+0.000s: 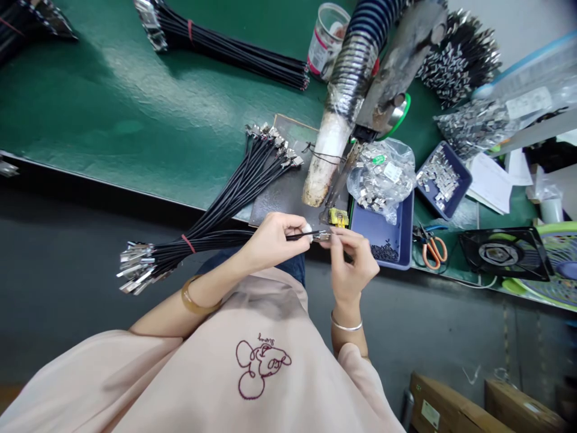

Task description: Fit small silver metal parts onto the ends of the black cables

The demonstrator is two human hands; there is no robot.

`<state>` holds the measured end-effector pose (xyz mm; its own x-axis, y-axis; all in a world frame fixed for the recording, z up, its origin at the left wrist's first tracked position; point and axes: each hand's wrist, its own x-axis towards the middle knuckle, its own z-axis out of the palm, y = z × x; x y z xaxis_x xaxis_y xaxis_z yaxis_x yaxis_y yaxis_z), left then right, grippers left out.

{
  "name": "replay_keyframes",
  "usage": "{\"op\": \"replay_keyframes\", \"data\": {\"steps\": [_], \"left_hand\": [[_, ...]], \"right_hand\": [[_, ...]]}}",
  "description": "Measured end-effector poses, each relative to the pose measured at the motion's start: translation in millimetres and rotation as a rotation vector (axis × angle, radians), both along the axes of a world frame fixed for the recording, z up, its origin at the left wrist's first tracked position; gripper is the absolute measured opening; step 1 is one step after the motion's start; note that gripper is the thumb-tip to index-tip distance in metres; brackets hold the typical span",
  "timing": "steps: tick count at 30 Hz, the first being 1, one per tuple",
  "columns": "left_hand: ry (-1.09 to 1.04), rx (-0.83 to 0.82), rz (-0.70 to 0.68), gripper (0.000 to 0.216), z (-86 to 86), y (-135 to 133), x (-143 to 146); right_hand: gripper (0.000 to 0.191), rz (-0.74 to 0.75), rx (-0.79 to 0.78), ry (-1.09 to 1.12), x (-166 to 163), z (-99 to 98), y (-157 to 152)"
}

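Note:
My left hand (pixel 274 242) is closed around a black cable near its end. At that end is a small metal connector (pixel 321 236), pinched between the thumb and forefinger of my right hand (pixel 352 261). The cable belongs to a bundle of black cables (pixel 220 207) bound with a red band (pixel 188 243). Metal connectors (pixel 135 264) cluster at the bundle's left end, over the table edge. More metal ends (pixel 274 144) fan out on a dark plate (pixel 270 201). Just above my hands is the tip of a taped hose (pixel 317 187).
Right of my hands, a blue tray (pixel 406 240) holds a bag of metal connectors (pixel 383 177) and small black pieces. Beyond are a smaller blue tray (pixel 444 180), orange-handled pliers (pixel 435 251) and a black fan (pixel 502 254). Another cable bundle (pixel 234 51) lies at the back.

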<state>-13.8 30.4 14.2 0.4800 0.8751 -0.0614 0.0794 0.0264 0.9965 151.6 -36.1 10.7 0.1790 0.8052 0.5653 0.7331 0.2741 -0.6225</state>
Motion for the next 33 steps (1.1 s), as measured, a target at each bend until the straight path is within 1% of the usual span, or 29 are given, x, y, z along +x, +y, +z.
{"op": "replay_keyframes", "data": {"steps": [2,3,4,6,8,10,12,14,15,16,17,18,19,20,22,25,27,29,31,33], "left_hand": [[0.028,0.038,0.020,0.012,0.0,-2.4,-1.6],[0.042,0.069,0.035,0.011,0.2,-3.7,-2.0],[0.053,0.100,0.048,0.010,0.4,-4.9,-2.2],[0.074,0.154,0.058,0.010,1.2,-6.7,-2.4],[0.098,0.195,0.033,0.012,2.5,-7.4,-3.4],[0.111,0.221,-0.015,0.013,4.2,-6.8,-5.6],[0.096,0.209,-0.083,0.011,5.7,-5.1,-8.7],[0.037,0.134,-0.147,0.011,6.4,-2.7,-11.7],[-0.006,0.078,-0.180,0.012,6.4,-1.4,-12.8],[-0.052,0.021,-0.210,0.013,6.1,-0.1,-13.6],[-0.095,-0.027,-0.231,0.015,5.6,1.2,-14.0],[-0.130,-0.059,-0.246,0.016,5.0,2.2,-14.0],[-0.151,-0.073,-0.255,0.017,4.5,3.1,-13.7],[-0.157,-0.073,-0.254,0.018,4.0,3.7,-13.3],[-0.145,-0.056,-0.231,0.019,3.4,4.1,-12.0],[-0.120,-0.043,-0.198,0.023,2.5,3.0,-9.8],[-0.115,-0.025,-0.172,0.021,0.7,1.8,-7.9],[-0.120,-0.008,-0.130,0.017,-2.4,0.8,-5.5],[-0.131,-0.002,-0.087,0.013,-5.7,0.2,-3.2],[-0.135,-0.009,-0.055,0.010,-7.6,-0.2,-1.6]], "right_hand": [[0.005,-0.084,0.013,0.028,3.2,1.2,-6.1],[0.003,-0.093,-0.001,-0.003,3.8,2.8,-8.3],[0.001,-0.070,-0.035,-0.065,3.5,4.9,-9.5],[0.004,0.027,-0.121,-0.211,-0.6,8.7,-9.0],[0.005,0.089,-0.159,-0.301,-7.2,10.7,-6.1],[0.009,0.101,-0.176,-0.291,-12.4,11.0,-4.2],[0.015,0.134,-0.245,-0.191,-11.6,11.5,-5.1],[0.020,0.163,-0.323,-0.026,-1.9,13.8,-7.2],[0.022,0.139,-0.343,0.052,6.3,15.4,-7.5],[0.024,0.091,-0.349,0.113,16.4,17.1,-6.4],[0.025,0.007,-0.339,0.138,27.6,18.5,-3.8],[0.024,-0.087,-0.342,0.121,39.4,19.3,0.6],[0.023,-0.137,-0.371,0.064,50.9,19.4,6.4],[0.022,-0.144,-0.416,-0.013,61.5,18.7,13.3],[0.018,-0.071,-0.507,-0.143,78.1,15.8,27.6],[0.014,0.028,-0.594,-0.251,89.2,11.0,42.5],[0.011,0.036,-0.602,-0.278,89.4,9.5,44.9],[0.012,-0.014,-0.564,-0.273,85.6,9.8,42.0],[0.016,-0.116,-0.476,-0.210,78.0,12.0,35.5],[0.019,-0.208,-0.349,-0.052,66.2,15.7,27.3]]}}
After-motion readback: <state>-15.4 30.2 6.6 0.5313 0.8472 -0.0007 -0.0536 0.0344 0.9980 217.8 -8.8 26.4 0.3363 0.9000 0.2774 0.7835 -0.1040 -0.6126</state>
